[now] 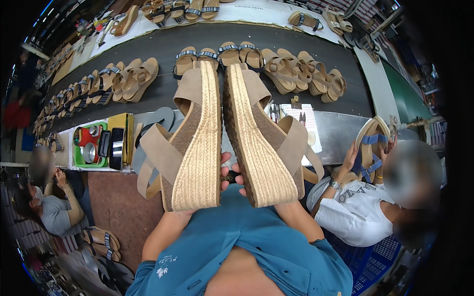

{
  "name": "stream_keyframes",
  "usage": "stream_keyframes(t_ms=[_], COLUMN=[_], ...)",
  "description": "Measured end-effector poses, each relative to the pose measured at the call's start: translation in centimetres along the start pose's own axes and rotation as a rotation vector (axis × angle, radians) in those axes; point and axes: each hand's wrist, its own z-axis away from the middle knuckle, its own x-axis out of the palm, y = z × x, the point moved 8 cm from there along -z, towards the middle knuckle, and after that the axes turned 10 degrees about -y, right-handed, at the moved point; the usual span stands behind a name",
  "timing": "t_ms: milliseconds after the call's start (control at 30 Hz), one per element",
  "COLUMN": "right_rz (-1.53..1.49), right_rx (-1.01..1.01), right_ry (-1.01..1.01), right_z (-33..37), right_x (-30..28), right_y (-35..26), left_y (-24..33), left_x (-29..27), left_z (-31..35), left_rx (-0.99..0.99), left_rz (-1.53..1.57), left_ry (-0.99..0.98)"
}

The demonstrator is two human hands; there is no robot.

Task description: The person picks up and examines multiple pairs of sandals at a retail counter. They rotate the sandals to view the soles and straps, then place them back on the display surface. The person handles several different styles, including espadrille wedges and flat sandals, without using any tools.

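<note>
Two taupe wedge sandals with braided rope-covered soles are held up side by side in front of me, toes pointing away and soles turned toward each other. My left hand is closed around the left wedge sandal; only its fingertips show past the sole. The right wedge sandal is gripped by my right hand, whose palm is hidden behind the heel. A narrow gap separates the two soles. Wide crossed straps and loose ankle straps hang at the outer sides of both sandals.
A dark conveyor belt carries several sandals. At the left, a green tray with metal cups stands beside a phone. A printed sheet lies on the metal ledge. On the right, a co-worker holds a blue-strapped sandal; another person sits left.
</note>
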Motion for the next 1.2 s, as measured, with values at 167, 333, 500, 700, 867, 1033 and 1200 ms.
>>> stream_keyframes(t_ms=[167, 333, 500, 700, 867, 1033, 1200], right_rz=[0.166, 0.13, 0.117, 0.13, 0.146, 0.276, 0.455], right_rx=[-0.02, -0.051, -0.069, -0.08, -0.022, -0.032, -0.121], right_ry=[0.079, 0.158, 0.138, 0.106, 0.185, 0.25, 0.275], right_z=[-0.3, -0.2, -0.5, -1.2, -0.8, 0.5, 0.4], right_x=[-0.3, -0.5, -0.8, -0.7, -2.0, -3.7, -2.7], right_y=[-0.5, -0.4, -0.5, -0.2, -0.5, -1.3, -1.5], left_y=[0.2, 0.6, 0.6, 0.4, 1.0, 0.7, 0.8], left_x=[0.2, -0.5, -0.4, 0.2, -1.8, -1.5, -0.9], left_z=[0.1, 0.2, -0.1, -0.5, 0.1, 0.3, 0.2], left_rx=[0.018, 0.032, 0.02, 0.016, 0.016, 0.027, 0.046], left_rz=[0.021, -0.123, -0.151, -0.161, -0.122, 0.068, 0.059], left_ry=[-0.051, 0.051, 0.062, -0.013, 0.07, 0.077, 0.005])
